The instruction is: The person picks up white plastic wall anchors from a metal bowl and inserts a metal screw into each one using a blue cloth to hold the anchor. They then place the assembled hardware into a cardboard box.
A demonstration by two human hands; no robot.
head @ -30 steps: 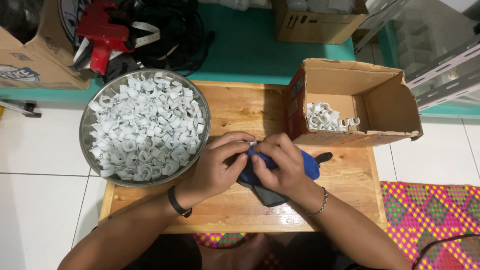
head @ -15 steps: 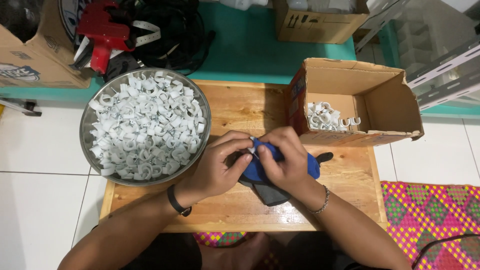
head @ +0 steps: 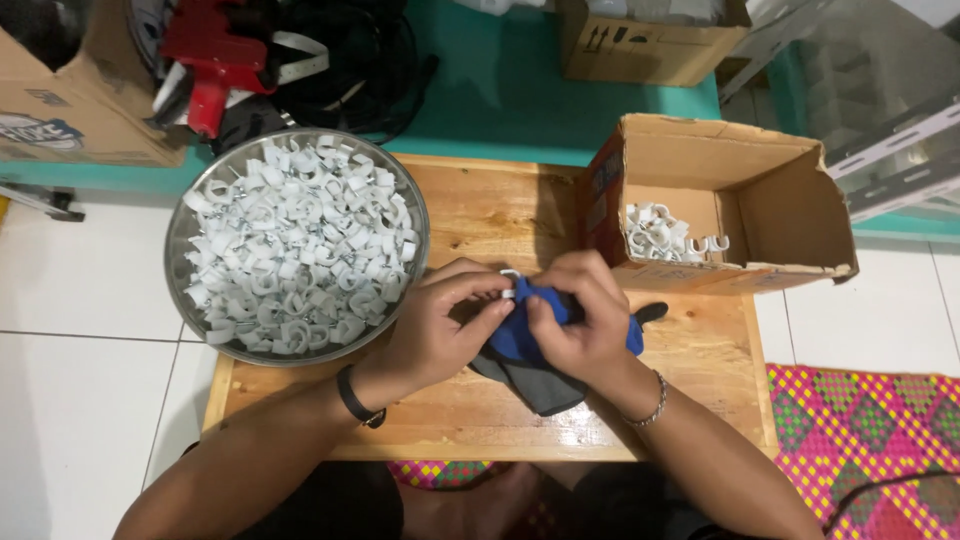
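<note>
My left hand [head: 440,325] and my right hand [head: 580,320] meet over the middle of a low wooden table [head: 470,205]. Between their fingertips is a small white plastic clip [head: 508,290]. Under both hands lies a blue and grey tool [head: 520,365] with a black tip sticking out to the right; my right hand rests on its blue part. A round metal bowl [head: 190,225] heaped with several white clips [head: 290,245] stands at the left. An open cardboard box [head: 770,200] at the right holds a small pile of the same clips [head: 660,232].
White tiled floor surrounds the table, with a woven pink and yellow mat [head: 860,440] at the lower right. Behind, on a teal surface [head: 500,90], lie a red tool [head: 210,55], black cables [head: 350,60] and two more cardboard boxes [head: 640,40]. A grey metal frame [head: 880,110] stands at the far right.
Both hands stay over the blue tool. Their fingers have shifted slightly around the white clip between them.
</note>
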